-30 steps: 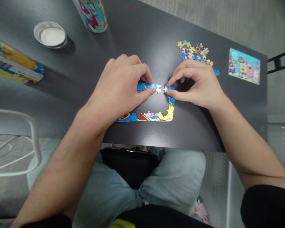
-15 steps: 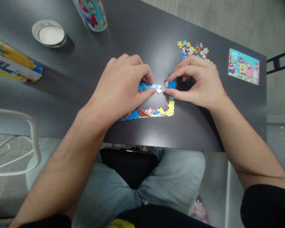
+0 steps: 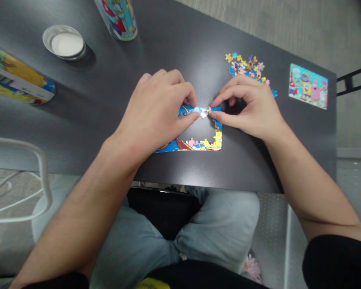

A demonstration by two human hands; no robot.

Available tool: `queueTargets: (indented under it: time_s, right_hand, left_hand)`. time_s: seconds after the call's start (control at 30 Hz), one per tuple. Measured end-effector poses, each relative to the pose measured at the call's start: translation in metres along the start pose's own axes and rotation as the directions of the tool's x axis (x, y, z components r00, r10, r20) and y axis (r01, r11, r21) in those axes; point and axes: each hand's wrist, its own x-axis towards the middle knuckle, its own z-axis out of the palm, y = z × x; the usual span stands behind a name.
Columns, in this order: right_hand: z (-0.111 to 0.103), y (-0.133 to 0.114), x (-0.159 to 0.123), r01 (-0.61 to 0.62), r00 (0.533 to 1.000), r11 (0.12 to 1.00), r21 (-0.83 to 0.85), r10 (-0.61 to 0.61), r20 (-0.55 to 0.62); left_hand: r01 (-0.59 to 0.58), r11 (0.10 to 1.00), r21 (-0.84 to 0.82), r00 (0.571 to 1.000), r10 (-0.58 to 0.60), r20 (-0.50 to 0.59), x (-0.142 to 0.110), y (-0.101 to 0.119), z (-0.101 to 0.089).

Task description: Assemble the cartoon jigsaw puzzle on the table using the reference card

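Nearest me, low in the middle of the frame, lies the bottom edge of a partly built jigsaw border. Beyond it, at centre, I see the left hand with thumb and forefinger clamped on the top strip, and the right hand pinching the blue corner piece. I read this step as joining those two; next, I'd say, calls for lining up the knobs and pressing flat. Farther off, upper right, are loose pieces and a picture card. Half a second ago a gap separated strip and corner; now they meet, though I can't tell whether they've locked.
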Motion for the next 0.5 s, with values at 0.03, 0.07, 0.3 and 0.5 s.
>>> queueTargets:
  time_s: [0.03, 0.07, 0.3, 0.5]
  right_hand:
    - [0.0, 0.0, 0.0, -0.003, 1.0, 1.0, 0.0, 0.003, 0.003]
    - [0.0, 0.0, 0.0, -0.011, 1.0, 1.0, 0.0, 0.011, 0.002]
    - [0.0, 0.003, 0.001, -0.012, 1.0, 1.0, 0.022, 0.012, 0.014]
    - [0.003, 0.01, 0.0, 0.047, 0.999, 0.999, 0.013, -0.047, 0.001]
  left_hand:
    - [0.011, 1.0, 0.009, 1.0, -0.011, 0.006, 0.0, 0.002, 0.0]
    - [0.018, 1.0, 0.024, 1.0, -0.019, 0.012, 0.0, 0.003, 0.0]
    - [0.0, 1.0, 0.023, 1.0, 0.0, 0.008, 0.001, 0.001, 0.002]
    - [0.03, 0.993, 0.114, 0.999, -0.034, 0.035, -0.002, 0.005, 0.002]
